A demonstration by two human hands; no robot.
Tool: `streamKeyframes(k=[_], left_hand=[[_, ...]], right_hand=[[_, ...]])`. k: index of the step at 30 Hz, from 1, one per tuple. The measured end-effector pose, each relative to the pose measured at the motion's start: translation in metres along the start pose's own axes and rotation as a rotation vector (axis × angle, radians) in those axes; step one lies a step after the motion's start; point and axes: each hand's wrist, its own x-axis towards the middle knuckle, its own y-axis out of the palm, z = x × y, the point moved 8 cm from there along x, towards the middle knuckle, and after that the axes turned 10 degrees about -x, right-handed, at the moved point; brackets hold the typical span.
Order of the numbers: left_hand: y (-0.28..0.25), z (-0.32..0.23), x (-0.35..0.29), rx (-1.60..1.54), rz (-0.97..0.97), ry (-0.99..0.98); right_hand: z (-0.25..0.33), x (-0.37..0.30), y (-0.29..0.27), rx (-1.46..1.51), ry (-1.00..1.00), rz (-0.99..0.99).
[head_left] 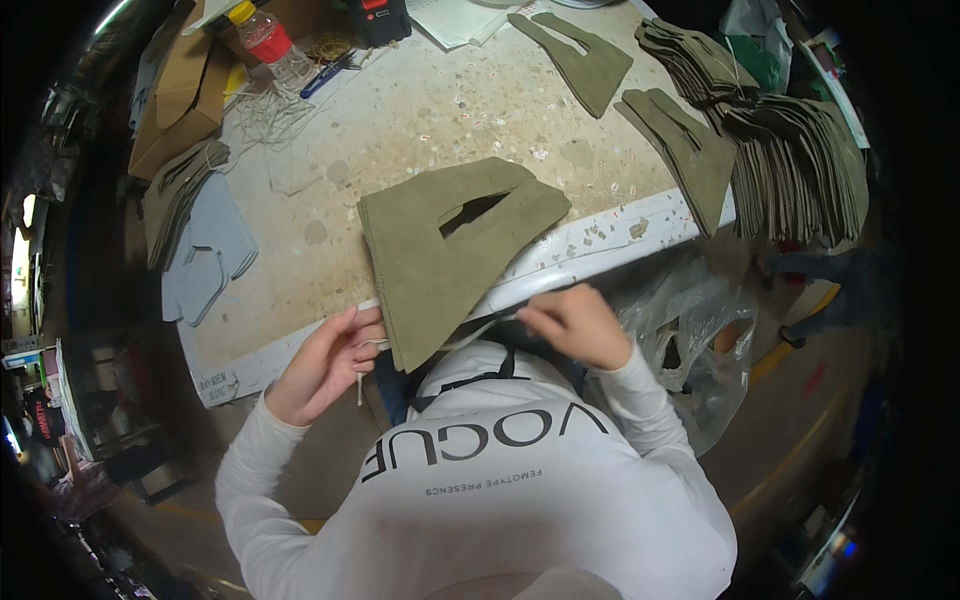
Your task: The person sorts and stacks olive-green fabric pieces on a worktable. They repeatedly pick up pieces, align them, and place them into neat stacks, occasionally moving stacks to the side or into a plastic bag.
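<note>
A stack of olive-green suede-like cut pieces [425, 270], with a slot cut through it, lies at the table's front edge. Its narrow near end juts over the edge towards my body. A thin pale string [482, 331] runs behind or under that end, partly hidden by it. At the stack's near left corner, the curled fingers of my left hand [335, 362] grip the string, and a short tail dangles below them. On the other side, my right hand [580, 325] is closed in a pinch on the string, off the table edge and apart from the pieces.
Olive bundles [795, 165] and looser olive pieces [685, 150] lie at the right. Grey pieces [208, 250], a cardboard box [180, 105], tangled string [270, 118], blue-handled snips [325, 76] and a bottle [275, 48] occupy the left. A clear plastic bag [700, 370] hangs beside my right arm.
</note>
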Motion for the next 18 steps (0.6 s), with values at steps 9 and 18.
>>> streamKeyframes(k=[9,18], left_hand=[[0.053,0.01,0.023,0.329,-0.116,-0.137],[0.071,-0.011,0.026,-0.099,0.015,-0.056]], right_hand=[[-0.015,0.015,-0.041,-0.134,0.083,-0.095],[0.017,0.046,-0.002,0.062,-0.175,0.034]])
